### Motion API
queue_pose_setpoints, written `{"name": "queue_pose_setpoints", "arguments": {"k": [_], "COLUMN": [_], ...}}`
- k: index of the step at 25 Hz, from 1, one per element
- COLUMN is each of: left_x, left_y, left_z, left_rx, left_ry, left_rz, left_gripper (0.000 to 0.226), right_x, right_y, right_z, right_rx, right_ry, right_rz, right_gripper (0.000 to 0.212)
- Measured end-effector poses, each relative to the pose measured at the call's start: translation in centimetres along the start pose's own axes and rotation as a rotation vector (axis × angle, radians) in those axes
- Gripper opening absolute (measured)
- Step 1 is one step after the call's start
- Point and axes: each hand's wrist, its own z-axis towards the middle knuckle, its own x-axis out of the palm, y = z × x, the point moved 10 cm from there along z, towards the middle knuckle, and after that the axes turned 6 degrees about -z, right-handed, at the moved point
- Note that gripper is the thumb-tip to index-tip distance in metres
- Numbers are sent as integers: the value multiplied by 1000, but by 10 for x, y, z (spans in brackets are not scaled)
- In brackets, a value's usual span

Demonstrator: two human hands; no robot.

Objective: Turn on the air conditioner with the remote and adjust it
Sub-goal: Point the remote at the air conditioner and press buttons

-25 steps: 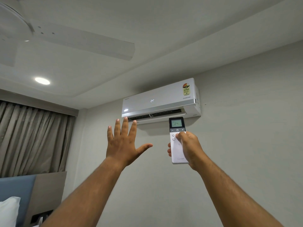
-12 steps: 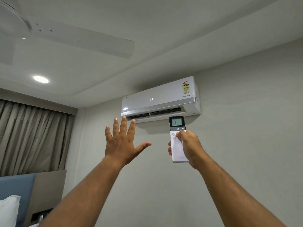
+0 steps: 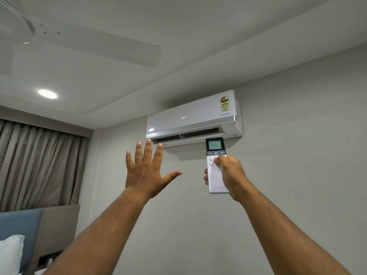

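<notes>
A white wall-mounted air conditioner (image 3: 190,118) hangs high on the wall, its front showing 24 and its lower flap open over a dark vent. My right hand (image 3: 231,176) holds a white remote (image 3: 215,175) upright just below the unit's right half, thumb resting on the round buttons under the dark top panel. The remote's screen reads 24. My left hand (image 3: 146,171) is raised flat, palm toward the vent, fingers spread, just below the unit's left end and holding nothing.
A ceiling fan (image 3: 83,44) reaches across the upper left, with a round ceiling light (image 3: 47,94) below it. Beige curtains (image 3: 37,165) cover the left wall. A blue headboard (image 3: 19,225) and white pillow (image 3: 10,255) sit at the lower left.
Both hands have stayed almost where they were; the view has shifted slightly. The unit and remote displays still read 24.
</notes>
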Motion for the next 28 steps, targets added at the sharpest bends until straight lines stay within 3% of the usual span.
{"name": "queue_pose_setpoints", "arguments": {"k": [23, 28], "left_x": [-12, -6], "left_y": [0, 0], "left_z": [-2, -4], "left_rx": [-14, -62], "left_ry": [13, 14], "left_rz": [-22, -129], "left_gripper": [114, 111], "right_x": [5, 4], "right_y": [-7, -7], "right_z": [-10, -15], "right_rx": [37, 52], "right_ry": [18, 16], "right_rz": [-30, -8], "right_gripper": [23, 22]}}
